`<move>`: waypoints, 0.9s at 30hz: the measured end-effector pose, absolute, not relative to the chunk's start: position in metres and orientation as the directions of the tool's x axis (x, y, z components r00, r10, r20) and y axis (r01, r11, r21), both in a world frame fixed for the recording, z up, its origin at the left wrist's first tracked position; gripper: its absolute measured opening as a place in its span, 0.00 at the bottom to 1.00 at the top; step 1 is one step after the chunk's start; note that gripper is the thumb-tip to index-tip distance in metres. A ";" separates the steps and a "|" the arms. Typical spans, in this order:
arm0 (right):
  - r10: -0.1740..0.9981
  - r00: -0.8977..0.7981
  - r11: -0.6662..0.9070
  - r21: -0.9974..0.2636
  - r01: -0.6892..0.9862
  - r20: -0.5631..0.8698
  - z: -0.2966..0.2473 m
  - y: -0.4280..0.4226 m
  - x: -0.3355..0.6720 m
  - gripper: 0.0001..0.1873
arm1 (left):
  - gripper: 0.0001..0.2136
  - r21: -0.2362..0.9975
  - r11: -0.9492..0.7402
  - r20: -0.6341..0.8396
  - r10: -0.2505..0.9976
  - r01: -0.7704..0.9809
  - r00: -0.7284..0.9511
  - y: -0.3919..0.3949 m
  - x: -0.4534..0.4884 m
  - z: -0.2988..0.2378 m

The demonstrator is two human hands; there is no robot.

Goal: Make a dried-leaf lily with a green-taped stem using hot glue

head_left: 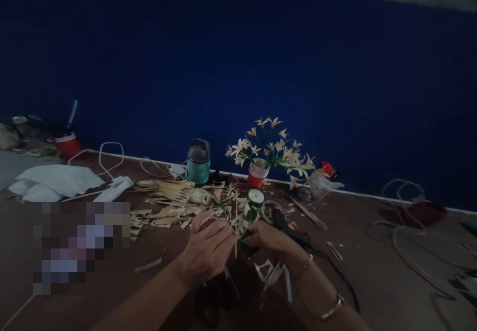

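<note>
My left hand (pixel 206 249) is closed, its fingertips pinching a thin pale stick (pixel 236 249) that stands nearly upright. Just beside it, my right hand (pixel 270 240) pinches a green tape strip (pixel 245 235), close to the stick. A roll of green tape (pixel 256 198) with a pale face lies right beyond the fingers, and a green length runs from it down toward my right hand. Whether the tape is wound on the stick is hidden by my fingers. A black glue gun (pixel 288 227) lies by my right wrist, its cord trailing toward me.
Dried husk pieces (pixel 171 197) spread over the brown tabletop (pixel 156 296). Behind them stand a teal and black container (pixel 198 162) and a red cup (pixel 257 174) with pale husk flowers (pixel 278 149). White cloth (pixel 59 182) lies left; white cables (pixel 400 231) loop right. A blue wall (pixel 238 62) rises behind.
</note>
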State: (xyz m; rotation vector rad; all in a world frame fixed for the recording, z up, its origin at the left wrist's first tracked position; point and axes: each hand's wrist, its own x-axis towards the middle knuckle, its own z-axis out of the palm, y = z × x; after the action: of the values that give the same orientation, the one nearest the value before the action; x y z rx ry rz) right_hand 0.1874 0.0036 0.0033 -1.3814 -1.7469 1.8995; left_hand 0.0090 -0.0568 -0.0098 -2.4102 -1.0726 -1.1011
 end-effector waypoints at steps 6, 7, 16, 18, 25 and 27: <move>0.724 -0.503 -0.365 -0.881 0.301 -0.472 -0.004 0.004 0.185 0.06 | 0.09 0.334 -0.583 0.695 0.683 0.740 0.224 -0.048 0.010 -0.011; 0.727 -0.499 -0.371 -0.881 0.293 -0.472 -0.005 0.004 0.184 0.06 | 0.10 0.344 -0.572 0.683 0.697 0.745 0.220 -0.046 0.010 -0.011; 0.824 -0.407 -0.287 -0.910 0.299 -0.394 -0.013 0.006 0.181 0.07 | 0.06 0.700 -0.367 0.422 0.905 0.613 0.060 -0.035 0.008 -0.019; 0.854 -0.377 -0.244 -0.917 0.317 -0.358 -0.016 0.008 0.182 0.07 | 0.05 0.837 -0.257 0.293 0.956 0.483 0.000 -0.032 0.010 -0.023; 0.960 -0.275 0.062 -0.912 0.406 -0.057 -0.015 0.007 0.184 0.06 | 0.12 0.961 0.208 -0.199 0.978 -0.184 0.066 -0.030 0.011 -0.023; 0.951 -0.215 0.303 -0.813 0.497 0.223 -0.009 0.002 0.183 0.12 | 0.13 0.930 0.248 -0.232 0.969 -0.271 0.088 -0.029 0.010 -0.023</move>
State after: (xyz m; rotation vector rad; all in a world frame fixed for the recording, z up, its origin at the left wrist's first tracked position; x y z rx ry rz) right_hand 0.1835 0.0021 -0.0093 -1.2945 -1.8380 0.7847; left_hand 0.0101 -0.0294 -0.0231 -2.1856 -2.7414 -2.8554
